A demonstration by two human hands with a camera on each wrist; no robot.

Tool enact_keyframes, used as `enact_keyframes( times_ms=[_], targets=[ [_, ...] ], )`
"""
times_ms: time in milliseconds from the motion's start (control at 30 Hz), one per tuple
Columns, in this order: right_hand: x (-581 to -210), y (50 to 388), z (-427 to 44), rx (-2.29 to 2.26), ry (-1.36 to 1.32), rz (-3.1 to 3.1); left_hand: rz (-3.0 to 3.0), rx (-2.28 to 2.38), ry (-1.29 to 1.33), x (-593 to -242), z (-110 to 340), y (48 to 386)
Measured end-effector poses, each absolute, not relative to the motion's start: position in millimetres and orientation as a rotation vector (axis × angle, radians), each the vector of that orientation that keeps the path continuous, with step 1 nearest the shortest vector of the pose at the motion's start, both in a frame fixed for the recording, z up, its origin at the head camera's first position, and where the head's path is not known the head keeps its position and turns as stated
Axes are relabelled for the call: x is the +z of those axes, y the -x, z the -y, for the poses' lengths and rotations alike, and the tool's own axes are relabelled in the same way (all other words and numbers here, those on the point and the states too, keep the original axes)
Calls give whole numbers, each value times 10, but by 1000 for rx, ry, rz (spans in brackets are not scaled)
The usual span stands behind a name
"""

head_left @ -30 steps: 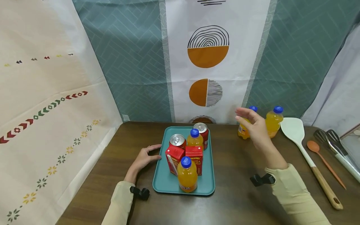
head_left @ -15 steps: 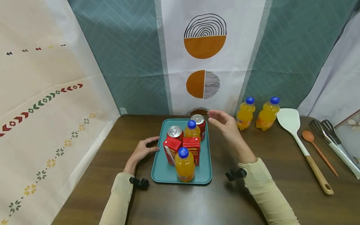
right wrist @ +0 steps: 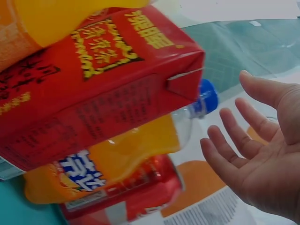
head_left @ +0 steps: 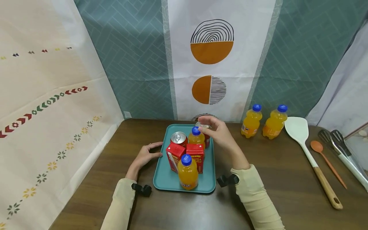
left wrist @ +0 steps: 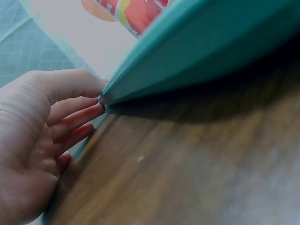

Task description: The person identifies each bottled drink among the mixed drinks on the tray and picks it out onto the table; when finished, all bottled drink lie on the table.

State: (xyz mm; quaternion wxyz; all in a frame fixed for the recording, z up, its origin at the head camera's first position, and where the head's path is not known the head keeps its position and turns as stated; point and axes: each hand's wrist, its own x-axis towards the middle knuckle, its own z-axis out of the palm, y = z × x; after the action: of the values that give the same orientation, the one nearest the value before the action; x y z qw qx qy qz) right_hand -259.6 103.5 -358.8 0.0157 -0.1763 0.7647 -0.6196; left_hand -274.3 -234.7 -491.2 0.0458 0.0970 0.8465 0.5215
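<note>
My left hand (head_left: 143, 157) touches the left rim of the teal tray (head_left: 206, 187) with thumb and fingertips; the left wrist view shows the fingers (left wrist: 70, 124) extended along that edge. Above the tray's back right, my right hand (head_left: 219, 134) hovers with loosely bent fingers, close to the blue cap of the rear orange soda bottle (head_left: 196, 139). A gap between hand and cap shows in the right wrist view. The hand partly hides a red can (head_left: 207, 140). Another can (head_left: 179, 138), two red drink cartons (head_left: 174, 156) and a front orange soda bottle (head_left: 188, 175) stand on the tray.
Two more orange soda bottles (head_left: 251, 123) stand by the back wall to the right. Beyond them lie a white spatula (head_left: 299, 134) with a wooden handle, an orange spoon (head_left: 317, 146) and metal-handled utensils (head_left: 345, 159). A patterned cloth (head_left: 57, 127) hangs at left.
My right hand has moved left from the two bottles at the back to above the tray. My left hand stays at the rim. The camera view has shifted slightly.
</note>
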Motion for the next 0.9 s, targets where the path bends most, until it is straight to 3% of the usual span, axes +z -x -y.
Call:
enact_keyframes(
  times_ms=[400,567,900],
  targets=[
    [-3703,2615,-951,-1753,606,-2364,-2554,1613,-277,-4707,2255,2590],
    [-3742,2641,-952,-1637,644,-2401,-2586,1621,-277,-4921,2327,2705],
    [-3791,2593,-885,-1664,562,-2459,-2621,1583,-269,-4948,2328,2715]
  ],
)
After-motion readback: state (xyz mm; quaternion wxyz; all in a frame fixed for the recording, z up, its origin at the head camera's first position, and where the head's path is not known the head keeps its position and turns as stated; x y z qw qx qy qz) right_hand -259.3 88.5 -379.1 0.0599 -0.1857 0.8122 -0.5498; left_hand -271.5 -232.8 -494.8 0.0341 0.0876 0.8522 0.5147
